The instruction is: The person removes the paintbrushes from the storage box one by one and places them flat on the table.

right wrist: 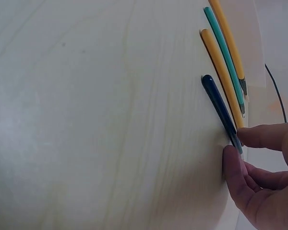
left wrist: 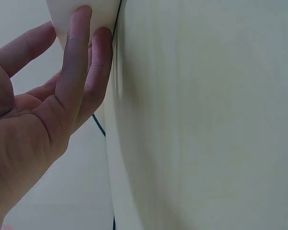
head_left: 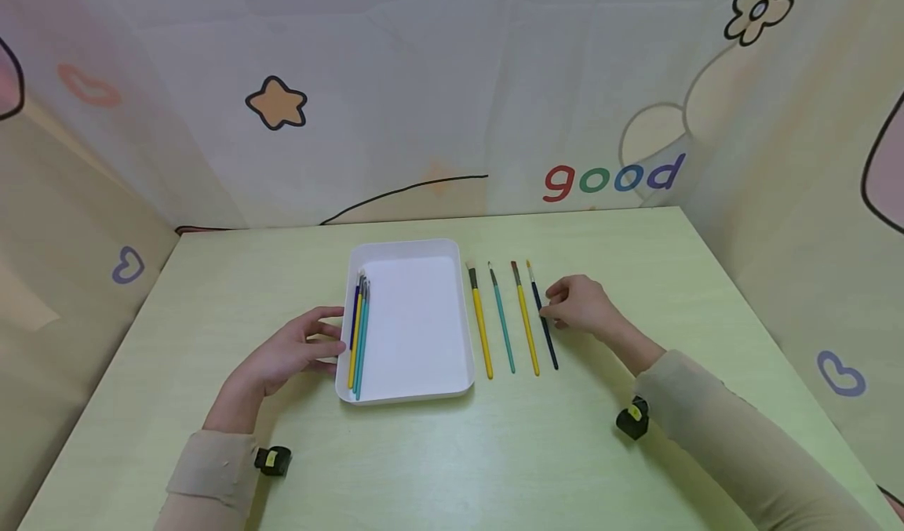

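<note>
White tray (head_left: 418, 323): near the surface's (head_left: 438, 468) far edge. Left hand (head_left: 293, 350): fingers relaxed, touching the tray's left wall. Right hand (head_left: 582, 307): fingertips apparently pinching navy brush (head_left: 551, 347), between tray and surface's right edge.

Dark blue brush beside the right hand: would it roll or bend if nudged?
The dark blue brush would probably roll, since its handle looks round and smooth. It should stay stiff, as the handle appears straight. Being so slim, it is likely light.
</note>
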### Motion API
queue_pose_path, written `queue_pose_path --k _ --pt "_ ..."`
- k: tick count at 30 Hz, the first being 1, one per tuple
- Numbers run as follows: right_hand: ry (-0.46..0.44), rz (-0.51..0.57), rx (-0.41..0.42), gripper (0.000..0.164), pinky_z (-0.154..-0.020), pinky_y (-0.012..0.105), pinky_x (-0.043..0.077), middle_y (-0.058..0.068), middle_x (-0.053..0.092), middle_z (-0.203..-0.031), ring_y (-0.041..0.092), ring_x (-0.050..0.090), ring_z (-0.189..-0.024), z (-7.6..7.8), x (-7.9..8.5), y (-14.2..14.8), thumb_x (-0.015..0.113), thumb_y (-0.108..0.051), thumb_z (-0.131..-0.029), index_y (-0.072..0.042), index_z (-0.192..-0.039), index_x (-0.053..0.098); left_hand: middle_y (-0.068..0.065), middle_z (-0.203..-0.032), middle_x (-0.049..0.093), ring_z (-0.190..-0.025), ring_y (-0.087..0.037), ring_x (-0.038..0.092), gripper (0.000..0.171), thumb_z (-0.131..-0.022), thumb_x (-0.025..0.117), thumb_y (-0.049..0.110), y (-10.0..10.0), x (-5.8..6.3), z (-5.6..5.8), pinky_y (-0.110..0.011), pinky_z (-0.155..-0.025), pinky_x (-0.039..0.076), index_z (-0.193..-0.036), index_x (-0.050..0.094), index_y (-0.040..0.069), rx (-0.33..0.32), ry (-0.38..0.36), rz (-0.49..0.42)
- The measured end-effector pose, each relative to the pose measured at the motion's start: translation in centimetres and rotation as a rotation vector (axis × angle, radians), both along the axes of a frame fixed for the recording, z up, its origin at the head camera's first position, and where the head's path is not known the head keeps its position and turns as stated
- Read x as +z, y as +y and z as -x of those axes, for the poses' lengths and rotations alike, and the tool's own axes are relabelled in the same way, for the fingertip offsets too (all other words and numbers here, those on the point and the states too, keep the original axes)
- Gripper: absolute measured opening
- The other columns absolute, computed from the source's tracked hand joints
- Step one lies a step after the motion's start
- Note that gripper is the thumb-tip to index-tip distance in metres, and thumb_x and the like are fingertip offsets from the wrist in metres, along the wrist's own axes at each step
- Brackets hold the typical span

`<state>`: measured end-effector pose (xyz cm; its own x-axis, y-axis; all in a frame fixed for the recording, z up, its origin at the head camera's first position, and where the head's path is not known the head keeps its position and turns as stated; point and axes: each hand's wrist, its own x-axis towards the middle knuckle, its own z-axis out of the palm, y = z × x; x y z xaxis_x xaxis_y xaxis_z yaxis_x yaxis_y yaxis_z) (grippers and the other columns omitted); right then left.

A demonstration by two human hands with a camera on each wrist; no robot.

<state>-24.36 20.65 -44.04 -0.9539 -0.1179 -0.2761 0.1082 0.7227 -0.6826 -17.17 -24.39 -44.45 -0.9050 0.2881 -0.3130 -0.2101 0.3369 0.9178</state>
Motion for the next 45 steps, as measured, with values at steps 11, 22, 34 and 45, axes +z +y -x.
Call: queue_pose_path --k 11,22,34,45 --pt "0.017 -0.038 0.001 0.037 -0.07 0.025 0.056 0.015 0.064 -0.1 0.021 0.063 -0.078 -0.33 0.21 -0.53 0.073 -0.013 -0.095 0.007 -0.124 0.061 -0.026 -0.133 0.049 -0.108 -0.034 0.062 0.064 -0.1 0.066 0.007 -0.11 -0.1 0.05 -0.041 -0.087 0.06 -0.155 0.035 0.003 0.001 0.002 -0.01" --pt "0.021 -0.044 -0.009 0.036 -0.071 0.026 0.057 0.016 0.064 -0.101 0.023 0.062 -0.081 -0.22 0.08 -0.69 0.073 -0.011 -0.095 0.007 -0.125 0.062 -0.027 -0.134 0.048 -0.108 -0.034 0.062 0.064 -0.1 0.066 0.008 0.01 -0.06 0.04 -0.041 -0.087 0.06 -0.155 0.035 0.002 -0.007 0.006 -0.013" --pt "0.034 -0.038 -0.011 0.036 -0.071 0.026 0.058 0.016 0.064 -0.102 0.023 0.062 -0.081 -0.17 -0.38 -0.58 0.073 -0.009 -0.095 0.008 -0.124 0.062 -0.026 -0.134 0.048 -0.108 -0.034 0.061 0.064 -0.1 0.066 0.007 -0.15 -0.13 0.11 -0.041 -0.087 0.06 -0.156 0.034 0.003 -0.001 0.001 -0.009" --pt "0.017 -0.035 -0.005 0.037 -0.073 0.026 0.058 0.016 0.064 -0.102 0.023 0.063 -0.081 -0.09 -0.12 -0.57 0.073 -0.012 -0.095 0.007 -0.125 0.062 -0.027 -0.134 0.048 -0.11 -0.035 0.061 0.064 -0.1 0.067 0.008 -0.1 -0.17 0.14 -0.041 -0.087 0.06 -0.155 0.036 0.004 0.001 0.004 -0.012"
